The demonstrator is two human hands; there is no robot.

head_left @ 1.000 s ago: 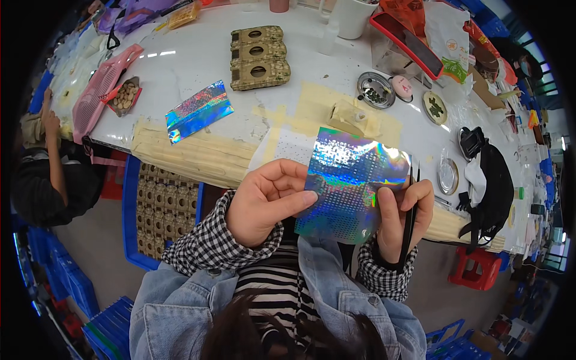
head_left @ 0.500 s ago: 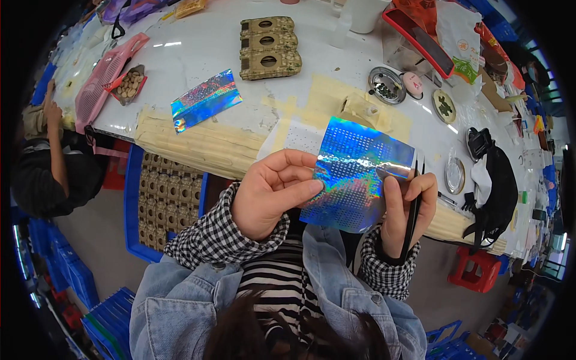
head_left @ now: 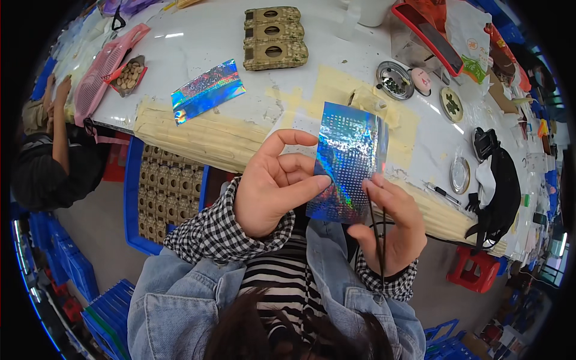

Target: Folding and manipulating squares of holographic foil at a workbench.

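My left hand [head_left: 270,189] pinches the left edge of a shiny blue holographic sticker sheet [head_left: 348,156] with rows of small marks, thumb in front. On the other side, my right hand [head_left: 399,219] has its fingertips at the sheet's right edge, which curves backward. Dark thin tweezers [head_left: 380,249] run through the right hand, their points up near the sheet. A second holographic sheet [head_left: 210,90] lies on the table to the left. Past it sits a camouflage-patterned moulded piece [head_left: 275,42] with several oval holes.
Around the right side are a round tin of small dark bits [head_left: 394,81], a red-cased phone [head_left: 427,39], another round dish [head_left: 451,105] and a black bag [head_left: 498,192]. A blue crate [head_left: 133,204] of camouflage pieces stands below the table's left edge. Another person's arm [head_left: 60,129] shows far left.
The sheet's right side has bent back, so it looks narrower. My right hand has turned and moved slightly left and down, and the tweezers have swung lower. The view has shifted slightly.
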